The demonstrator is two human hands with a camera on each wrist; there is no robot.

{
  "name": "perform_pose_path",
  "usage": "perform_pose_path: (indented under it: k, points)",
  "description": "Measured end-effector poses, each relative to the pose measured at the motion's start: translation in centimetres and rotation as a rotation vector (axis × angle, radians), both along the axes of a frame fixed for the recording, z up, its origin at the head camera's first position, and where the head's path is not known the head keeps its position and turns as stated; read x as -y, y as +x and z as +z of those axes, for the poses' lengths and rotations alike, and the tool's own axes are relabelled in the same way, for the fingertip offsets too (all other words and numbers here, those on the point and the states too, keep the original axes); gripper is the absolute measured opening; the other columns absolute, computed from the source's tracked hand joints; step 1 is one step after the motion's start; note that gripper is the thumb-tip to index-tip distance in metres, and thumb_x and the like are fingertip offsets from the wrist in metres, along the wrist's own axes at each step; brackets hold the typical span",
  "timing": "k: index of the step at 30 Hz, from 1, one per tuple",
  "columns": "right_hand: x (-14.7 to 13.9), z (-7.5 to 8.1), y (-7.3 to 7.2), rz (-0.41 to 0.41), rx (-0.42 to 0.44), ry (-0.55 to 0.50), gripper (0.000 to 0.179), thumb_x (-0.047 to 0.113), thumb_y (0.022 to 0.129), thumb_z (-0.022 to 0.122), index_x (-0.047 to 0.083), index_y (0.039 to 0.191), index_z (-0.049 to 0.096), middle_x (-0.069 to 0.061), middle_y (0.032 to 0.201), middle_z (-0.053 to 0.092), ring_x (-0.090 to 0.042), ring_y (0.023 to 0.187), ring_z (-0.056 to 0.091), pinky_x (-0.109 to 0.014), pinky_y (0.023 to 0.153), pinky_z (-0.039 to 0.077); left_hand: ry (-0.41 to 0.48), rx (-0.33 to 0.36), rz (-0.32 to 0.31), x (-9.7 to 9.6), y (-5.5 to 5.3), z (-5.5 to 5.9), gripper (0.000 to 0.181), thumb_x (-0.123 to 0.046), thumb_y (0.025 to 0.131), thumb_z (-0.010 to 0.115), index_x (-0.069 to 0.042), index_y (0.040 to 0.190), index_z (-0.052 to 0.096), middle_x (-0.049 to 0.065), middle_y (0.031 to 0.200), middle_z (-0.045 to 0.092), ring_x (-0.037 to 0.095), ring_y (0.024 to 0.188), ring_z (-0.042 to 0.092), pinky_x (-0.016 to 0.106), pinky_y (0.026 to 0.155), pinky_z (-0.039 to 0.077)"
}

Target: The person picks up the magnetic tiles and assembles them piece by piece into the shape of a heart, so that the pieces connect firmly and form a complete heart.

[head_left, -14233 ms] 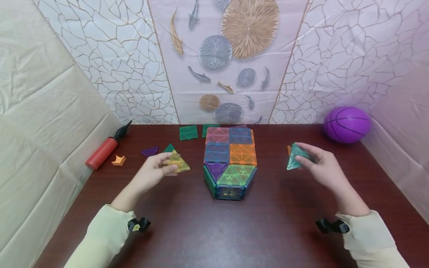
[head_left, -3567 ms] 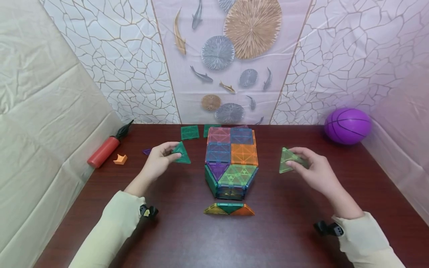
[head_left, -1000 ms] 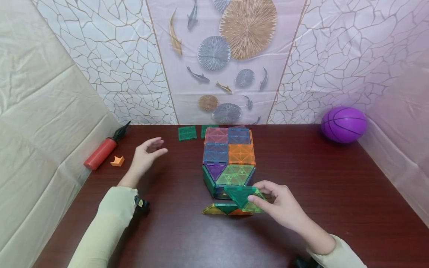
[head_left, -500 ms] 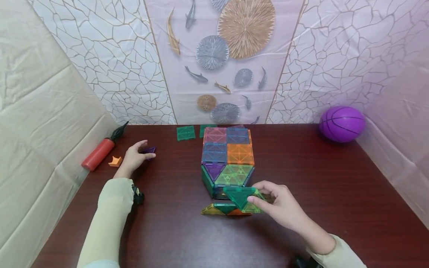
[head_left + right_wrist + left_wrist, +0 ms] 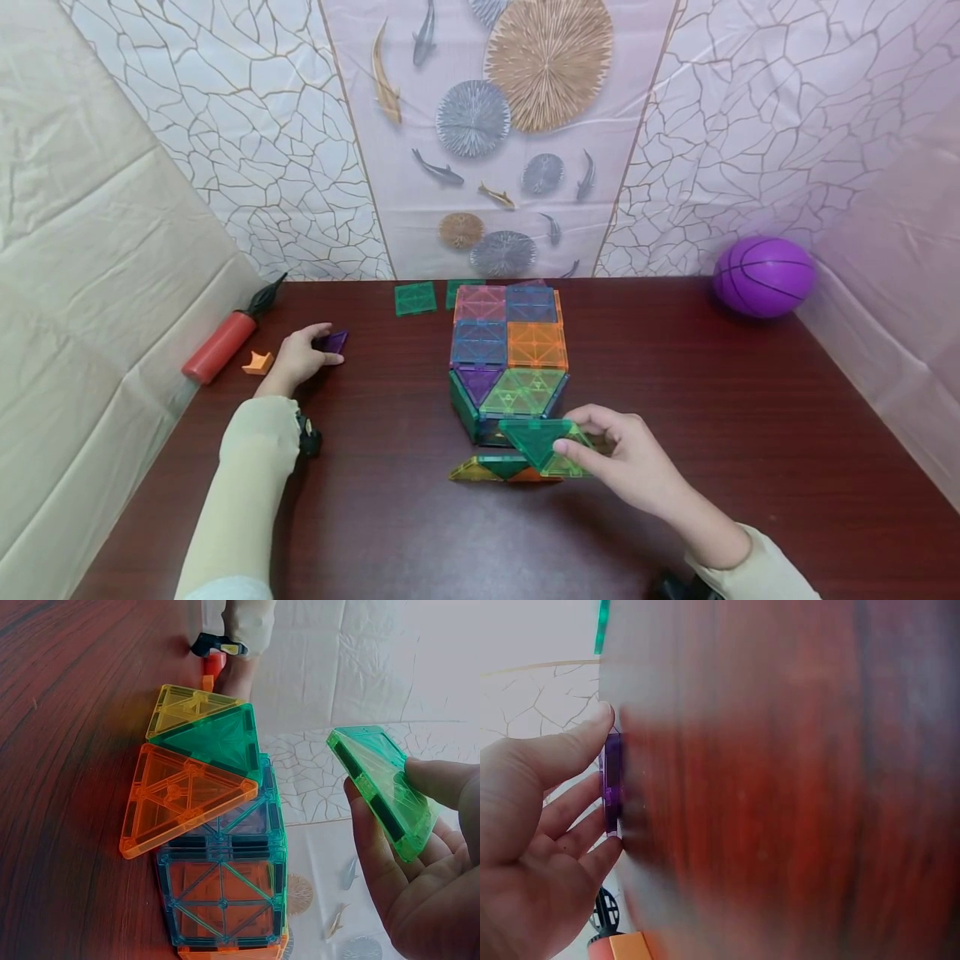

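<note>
My left hand [image 5: 300, 360] is at the table's left side, its thumb and fingers around the edges of a purple triangular magnetic tile [image 5: 613, 784]. My right hand [image 5: 628, 458] pinches a dark green triangular tile [image 5: 536, 440] joined to a light green one [image 5: 567, 465], above the table. Just below them stands a row of a yellow triangle [image 5: 191, 706], a green triangle [image 5: 217, 742] and an orange triangle [image 5: 176, 796]. Behind that row is a box-like block of magnetic tiles [image 5: 538, 344], with pink, blue, orange, purple and light green tiles on top.
Green square tiles [image 5: 415, 298] lie at the back edge, partly behind the block. A red hand pump [image 5: 221, 346] and a small orange crown-shaped piece [image 5: 258, 362] are at the left. A purple ball [image 5: 763, 277] sits at the back right.
Yellow, green and orange triangles now stand in front of the block. The right hand holds two joined green triangles. In the last second, my left hand reached left to the purple tile; the right stayed still.
</note>
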State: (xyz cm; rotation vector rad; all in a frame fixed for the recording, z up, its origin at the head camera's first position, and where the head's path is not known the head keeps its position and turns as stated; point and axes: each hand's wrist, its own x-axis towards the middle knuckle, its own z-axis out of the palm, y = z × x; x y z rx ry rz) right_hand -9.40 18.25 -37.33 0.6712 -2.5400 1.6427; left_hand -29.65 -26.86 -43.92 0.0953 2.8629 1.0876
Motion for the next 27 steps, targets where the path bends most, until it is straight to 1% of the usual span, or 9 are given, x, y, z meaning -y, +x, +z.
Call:
perform_pose_path:
  k: [6, 10, 12, 16, 18, 20, 22, 25, 27]
  points:
    - [0.0, 0.0, -0.1, -0.003, -0.003, -0.004, 0.009, 0.009, 0.088, 0.069, 0.009, 0.097, 0.066, 0.0, 0.079, 0.07, -0.006, 0.058, 0.054, -0.024, 0.047, 0.043, -0.069, -0.081, -0.058, -0.1, -0.2, -0.3, 0.07, -0.013, 0.079, 0.079, 0.006, 0.138, 0.045, 0.032, 0.133, 0.045, 0.045, 0.121, 0.04, 0.056, 0.107, 0.029]
    - [-0.1, 0.0, -0.2, -0.011, 0.004, 0.0, 0.009, 0.009, 0.088, 0.07, 0.008, 0.097, 0.066, 0.0, 0.078, 0.069, -0.006, 0.059, 0.055, -0.025, 0.047, 0.043, -0.075, -0.106, -0.061, -0.3, -0.1, -0.2, 0.07, -0.014, 0.077, 0.081, 0.009, 0.134, 0.048, 0.031, 0.122, 0.043, 0.043, 0.11, 0.042, 0.056, 0.101, 0.034]
    - [-0.1, 0.1, -0.2, -0.014, 0.01, 0.003, 0.009, 0.01, 0.088, 0.07, 0.008, 0.097, 0.066, 0.0, 0.078, 0.069, -0.007, 0.059, 0.055, -0.025, 0.048, 0.043, -0.068, -0.114, -0.063, -0.4, 0.0, -0.1, 0.062, -0.014, 0.078, 0.08, 0.01, 0.129, 0.052, 0.029, 0.115, 0.044, 0.041, 0.105, 0.043, 0.054, 0.098, 0.037]
    - [-0.1, 0.1, -0.4, -0.019, 0.022, 0.009, 0.01, 0.011, 0.089, 0.07, 0.008, 0.098, 0.066, 0.0, 0.078, 0.069, -0.008, 0.059, 0.055, -0.025, 0.048, 0.044, -0.063, -0.146, -0.061, -0.6, 0.2, 0.1, 0.033, -0.011, 0.087, 0.07, 0.011, 0.11, 0.06, 0.025, 0.103, 0.053, 0.036, 0.094, 0.048, 0.049, 0.088, 0.041]
    - [-0.1, 0.1, -0.5, -0.022, 0.021, 0.012, 0.01, 0.011, 0.089, 0.07, 0.008, 0.097, 0.066, 0.0, 0.077, 0.068, -0.008, 0.058, 0.054, -0.025, 0.048, 0.043, -0.043, -0.158, -0.05, -0.8, 0.3, 0.3, 0.022, -0.01, 0.092, 0.064, 0.009, 0.103, 0.061, 0.023, 0.098, 0.058, 0.033, 0.089, 0.05, 0.044, 0.082, 0.042]
    - [-0.1, 0.1, -0.6, -0.027, 0.018, 0.015, 0.01, 0.012, 0.089, 0.07, 0.009, 0.097, 0.066, 0.001, 0.077, 0.068, -0.008, 0.058, 0.053, -0.025, 0.048, 0.043, -0.013, -0.167, -0.035, -1.1, 0.6, 0.6, 0.018, -0.011, 0.095, 0.06, 0.006, 0.101, 0.06, 0.021, 0.097, 0.062, 0.03, 0.086, 0.052, 0.04, 0.08, 0.042]
    - [0.0, 0.1, -0.6, -0.035, 0.015, 0.019, 0.01, 0.012, 0.089, 0.07, 0.009, 0.097, 0.067, 0.001, 0.077, 0.068, -0.008, 0.057, 0.053, -0.025, 0.048, 0.044, 0.04, -0.19, -0.016, -1.6, 1.0, 1.1, 0.016, -0.012, 0.097, 0.058, 0.004, 0.101, 0.06, 0.02, 0.095, 0.066, 0.025, 0.083, 0.053, 0.033, 0.075, 0.042]
    - [0.0, 0.1, -0.7, -0.039, 0.008, 0.022, 0.01, 0.012, 0.089, 0.07, 0.009, 0.098, 0.067, 0.001, 0.078, 0.068, -0.008, 0.057, 0.053, -0.025, 0.048, 0.044, 0.135, -0.247, 0.002, -3.0, 2.1, 2.4, 0.015, -0.012, 0.097, 0.058, 0.003, 0.1, 0.059, 0.021, 0.096, 0.069, 0.019, 0.079, 0.055, 0.025, 0.07, 0.042]
    - [0.0, 0.2, -0.8, -0.04, 0.001, 0.025, 0.01, 0.011, 0.089, 0.07, 0.009, 0.098, 0.066, 0.001, 0.079, 0.068, -0.007, 0.057, 0.053, -0.025, 0.048, 0.044, 0.238, -0.287, 0.005, -4.3, 3.3, 3.5, 0.015, -0.011, 0.096, 0.06, 0.004, 0.099, 0.06, 0.023, 0.093, 0.069, 0.014, 0.075, 0.056, 0.021, 0.066, 0.043]
